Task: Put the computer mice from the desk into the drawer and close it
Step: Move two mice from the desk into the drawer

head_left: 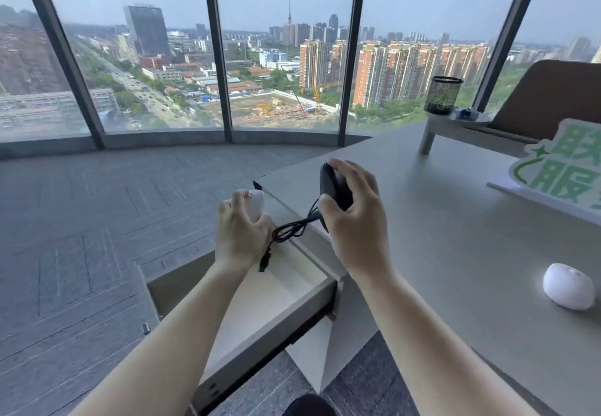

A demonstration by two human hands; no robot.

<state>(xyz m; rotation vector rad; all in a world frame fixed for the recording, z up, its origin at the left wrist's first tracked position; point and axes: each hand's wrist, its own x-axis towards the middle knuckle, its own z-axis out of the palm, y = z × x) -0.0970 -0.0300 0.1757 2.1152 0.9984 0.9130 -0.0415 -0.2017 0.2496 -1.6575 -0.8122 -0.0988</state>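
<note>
Over the open drawer (260, 298), left hand (240, 237) fingers wrap a white mouse (255, 202); right hand (353, 217) fingers pinch a light black mouse (335, 185), its limp cable (292, 228) likely to snag.

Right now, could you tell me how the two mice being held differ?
The black mouse in the right hand trails a cable; the white mouse in the left hand shows none. Black is over the desk edge, white over the open drawer. Both are gripped.
</note>
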